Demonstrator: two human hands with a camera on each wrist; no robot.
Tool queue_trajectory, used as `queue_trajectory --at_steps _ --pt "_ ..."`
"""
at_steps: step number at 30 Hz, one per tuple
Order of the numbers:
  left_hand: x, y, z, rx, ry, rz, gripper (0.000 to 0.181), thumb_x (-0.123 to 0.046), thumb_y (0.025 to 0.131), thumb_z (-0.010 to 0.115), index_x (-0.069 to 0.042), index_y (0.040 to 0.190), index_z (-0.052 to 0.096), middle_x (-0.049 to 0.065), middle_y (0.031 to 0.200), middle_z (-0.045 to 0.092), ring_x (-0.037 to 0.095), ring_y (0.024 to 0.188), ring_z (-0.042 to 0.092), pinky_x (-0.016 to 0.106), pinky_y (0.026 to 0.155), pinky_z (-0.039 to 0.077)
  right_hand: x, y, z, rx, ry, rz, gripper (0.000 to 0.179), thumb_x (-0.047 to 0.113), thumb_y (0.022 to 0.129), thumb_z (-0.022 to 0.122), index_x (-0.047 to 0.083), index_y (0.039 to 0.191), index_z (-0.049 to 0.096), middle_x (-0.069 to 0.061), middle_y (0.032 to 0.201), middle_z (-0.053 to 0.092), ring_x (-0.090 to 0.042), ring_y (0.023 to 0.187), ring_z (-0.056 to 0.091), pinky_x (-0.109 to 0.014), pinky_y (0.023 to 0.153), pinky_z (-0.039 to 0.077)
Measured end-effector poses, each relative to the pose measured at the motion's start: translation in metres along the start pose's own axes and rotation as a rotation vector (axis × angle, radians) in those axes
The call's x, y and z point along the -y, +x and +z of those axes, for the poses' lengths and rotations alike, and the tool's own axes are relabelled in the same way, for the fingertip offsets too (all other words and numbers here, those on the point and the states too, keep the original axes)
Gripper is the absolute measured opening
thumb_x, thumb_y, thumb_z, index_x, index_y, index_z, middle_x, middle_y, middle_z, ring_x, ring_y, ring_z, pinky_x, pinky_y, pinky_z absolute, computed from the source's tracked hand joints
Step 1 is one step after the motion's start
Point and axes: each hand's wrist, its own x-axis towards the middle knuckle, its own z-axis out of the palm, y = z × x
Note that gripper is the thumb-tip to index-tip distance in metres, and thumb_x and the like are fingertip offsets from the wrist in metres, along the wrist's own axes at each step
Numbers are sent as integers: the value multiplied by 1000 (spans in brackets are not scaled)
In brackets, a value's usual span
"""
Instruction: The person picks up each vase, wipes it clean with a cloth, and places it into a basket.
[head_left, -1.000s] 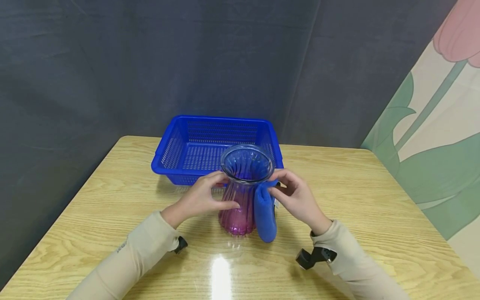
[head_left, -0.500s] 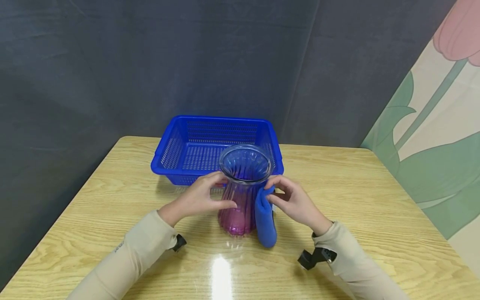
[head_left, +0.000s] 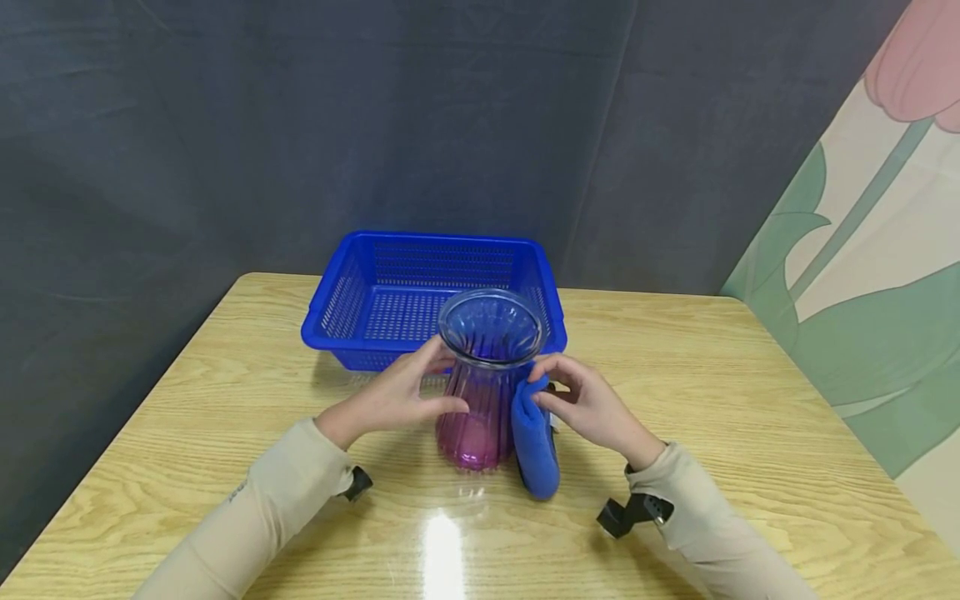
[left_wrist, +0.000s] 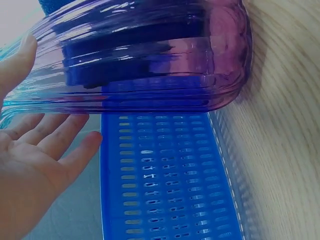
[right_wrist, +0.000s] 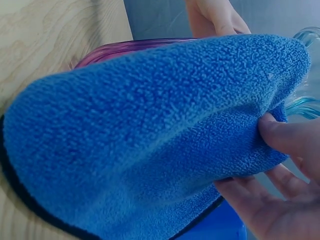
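A ribbed glass vase [head_left: 480, 421], blue at its flared mouth and pink at the base, stands upright on the table. My left hand [head_left: 397, 398] holds it from the left, thumb on the near side and fingers behind; the left wrist view shows those fingers [left_wrist: 62, 132] against the vase. A folded blue towel [head_left: 536, 454] hangs along the vase's right side, pinched near its top between the thumb and fingers of my right hand [head_left: 588, 408]. In the right wrist view the fuzzy towel [right_wrist: 115, 115], dark-edged, hides most of the vase.
Right behind the vase is a blue perforated plastic basket [head_left: 337, 342]. The wooden table [head_left: 697, 392] ends at a dark curtain [head_left: 450, 125] at the back. A flower-patterned wall hanging [head_left: 885, 333] is on the right.
My right hand has come down slightly, and the towel's lower end has moved down and a little right. My left hand has shifted slightly left, still at the vase.
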Motion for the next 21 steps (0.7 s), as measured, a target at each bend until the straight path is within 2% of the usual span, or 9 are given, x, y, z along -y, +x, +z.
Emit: queue_trajectory --at_steps 5,8,14,21 --pt "0 0 0 12 10 19 87 -15 81 72 -6 147 16 22 139 46 36 124 51 44 107 43 0 0 0 0 -20 16 19 -7 84 61 0 100 56 -18 113 57 3 98 57 -20 69 52" --pt "1 0 -1 18 7 25 85 -14 81 71 -4 147 18 22 141 44 36 125 50 43 107 42 0 0 1 -8 -21 24 18 -7 84 61 1 100 56 -18 114 58 4 104 54 -20 73 54" --pt "1 0 -1 29 5 32 85 -14 82 70 -4 147 16 22 144 41 37 126 48 44 108 41 1 -2 2 -32 -3 24 17 -7 84 62 0 99 57 -18 113 60 -9 120 49 -25 86 56" --pt "3 1 0 32 -6 24 85 -14 82 70 -4 147 17 21 144 41 35 128 47 43 109 40 3 -2 1 -67 19 0 18 -10 83 61 -3 99 57 -22 116 59 9 110 50 -23 86 56"
